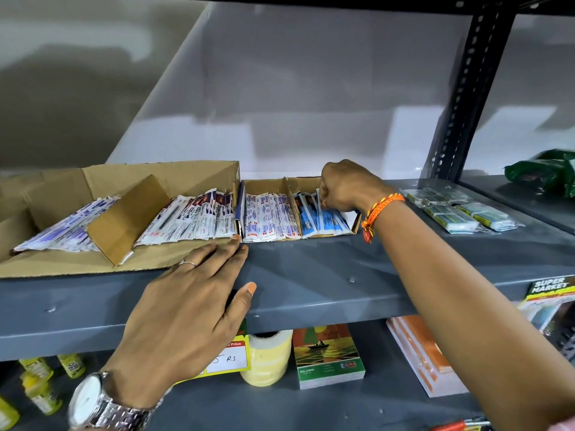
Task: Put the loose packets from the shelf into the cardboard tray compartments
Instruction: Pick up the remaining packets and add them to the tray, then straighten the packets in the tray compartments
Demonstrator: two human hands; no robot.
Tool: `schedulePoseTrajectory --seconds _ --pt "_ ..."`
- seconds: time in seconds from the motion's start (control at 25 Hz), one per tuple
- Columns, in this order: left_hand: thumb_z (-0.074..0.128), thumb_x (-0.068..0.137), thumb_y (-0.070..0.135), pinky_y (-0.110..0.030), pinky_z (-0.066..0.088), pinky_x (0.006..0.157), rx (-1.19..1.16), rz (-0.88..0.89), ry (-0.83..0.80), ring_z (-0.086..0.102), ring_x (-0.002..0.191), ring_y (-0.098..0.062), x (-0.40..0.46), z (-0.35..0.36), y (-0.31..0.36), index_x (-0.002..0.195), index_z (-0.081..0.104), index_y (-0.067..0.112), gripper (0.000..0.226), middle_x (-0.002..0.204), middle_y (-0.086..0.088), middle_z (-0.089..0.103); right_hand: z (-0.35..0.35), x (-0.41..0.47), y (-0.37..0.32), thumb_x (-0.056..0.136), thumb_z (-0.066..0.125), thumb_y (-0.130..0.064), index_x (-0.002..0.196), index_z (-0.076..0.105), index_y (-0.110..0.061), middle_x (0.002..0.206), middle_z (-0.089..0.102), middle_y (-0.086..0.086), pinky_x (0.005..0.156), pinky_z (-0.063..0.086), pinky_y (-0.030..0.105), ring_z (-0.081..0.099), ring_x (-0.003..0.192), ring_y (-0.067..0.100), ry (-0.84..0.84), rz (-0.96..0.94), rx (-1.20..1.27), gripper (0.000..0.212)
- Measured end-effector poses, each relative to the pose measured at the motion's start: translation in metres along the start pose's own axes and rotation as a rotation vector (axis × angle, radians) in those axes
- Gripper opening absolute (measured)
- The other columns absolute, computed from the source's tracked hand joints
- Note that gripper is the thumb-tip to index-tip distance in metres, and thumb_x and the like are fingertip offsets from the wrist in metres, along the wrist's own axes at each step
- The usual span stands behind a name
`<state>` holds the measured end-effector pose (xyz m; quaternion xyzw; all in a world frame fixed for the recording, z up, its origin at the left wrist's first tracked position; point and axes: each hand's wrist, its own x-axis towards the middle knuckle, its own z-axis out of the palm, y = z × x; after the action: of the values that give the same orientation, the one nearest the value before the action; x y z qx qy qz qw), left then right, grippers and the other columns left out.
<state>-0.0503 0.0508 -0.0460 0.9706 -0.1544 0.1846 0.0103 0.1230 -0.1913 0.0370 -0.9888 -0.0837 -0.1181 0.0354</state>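
Two cardboard trays stand on the grey shelf [311,275]. The big left tray [77,262] holds white and purple packets [62,228] and white and red packets [193,222] either side of a tilted divider. The small right tray [267,183] holds white packets [267,216] and blue packets [323,220]. My right hand [345,188] reaches into the blue compartment, its fingers pinched on a blue and white packet [320,199]. My left hand [193,297] lies flat on the shelf edge, fingertips touching the big tray's front corner.
Clear-wrapped pale green packets [460,209] lie loose on the shelf to the right. A black slotted upright [466,88] rises behind them, a green bag [547,172] beyond. Below sit a tape roll [267,356], a small book stack [326,356], yellow bottles [37,384] and notebooks [417,353].
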Motion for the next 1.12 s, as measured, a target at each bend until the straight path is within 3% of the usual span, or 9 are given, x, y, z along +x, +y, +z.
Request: schedulePoseTrajectory --seconds 0.24,0.36,0.48,0.68,0.92,1.12 --pt "-0.002 0.091 0.062 -0.029 0.024 0.12 0.003 0.001 -0.015 0.016 0.15 -0.005 0.001 0.0 -0.001 0.157 0.021 0.031 0.076 0.164 0.016 0.021 0.001 -0.005 -0.002 0.085 0.071 -0.002 0.101 0.08 -0.012 0.109 0.077 0.007 0.092 0.057 0.04 0.069 0.102 0.024 0.003 -0.064 0.118 0.02" --pt "-0.001 0.092 0.062 -0.028 0.022 0.12 0.007 0.0 -0.016 0.015 0.15 -0.005 0.0 -0.001 -0.001 0.157 0.021 0.03 0.076 0.165 0.016 0.02 -0.005 -0.006 -0.006 0.089 0.07 -0.011 0.099 0.081 -0.013 0.103 0.078 0.003 0.086 0.054 0.029 0.071 0.097 0.02 0.118 -0.142 0.244 0.014" --pt "-0.001 0.091 0.062 -0.03 0.023 0.121 0.007 -0.001 -0.019 0.016 0.15 -0.006 0.0 -0.001 0.0 0.157 0.023 0.029 0.077 0.165 0.015 0.022 -0.009 -0.008 -0.017 0.093 0.068 -0.026 0.112 0.077 -0.021 0.111 0.076 0.001 0.084 0.048 0.025 0.068 0.1 0.017 0.17 -0.269 0.379 0.022" --pt "0.0 0.092 0.062 -0.03 0.023 0.121 -0.005 -0.005 -0.011 0.017 0.15 -0.006 0.0 -0.001 0.001 0.156 0.023 0.029 0.076 0.164 0.015 0.022 -0.003 -0.007 -0.02 0.091 0.068 -0.026 0.109 0.079 -0.026 0.114 0.077 -0.002 0.093 0.051 0.028 0.067 0.109 0.015 0.079 -0.324 0.323 0.021" --pt "0.004 0.094 0.061 -0.029 0.025 0.119 -0.006 -0.004 0.002 0.02 0.149 -0.006 0.0 0.0 0.0 0.156 0.026 0.028 0.074 0.164 0.014 0.025 0.0 -0.006 -0.012 0.091 0.07 -0.026 0.101 0.082 -0.022 0.103 0.08 -0.006 0.082 0.05 0.023 0.067 0.09 0.006 0.068 -0.301 0.348 0.016" --pt "0.008 0.095 0.062 -0.027 0.019 0.12 -0.017 -0.01 0.034 0.019 0.149 -0.008 -0.002 -0.004 0.003 0.155 0.027 0.026 0.073 0.163 0.01 0.028 -0.018 -0.009 -0.015 0.092 0.068 -0.029 0.107 0.078 -0.021 0.11 0.077 -0.003 0.078 0.047 0.026 0.065 0.1 0.013 0.162 -0.344 0.383 0.019"
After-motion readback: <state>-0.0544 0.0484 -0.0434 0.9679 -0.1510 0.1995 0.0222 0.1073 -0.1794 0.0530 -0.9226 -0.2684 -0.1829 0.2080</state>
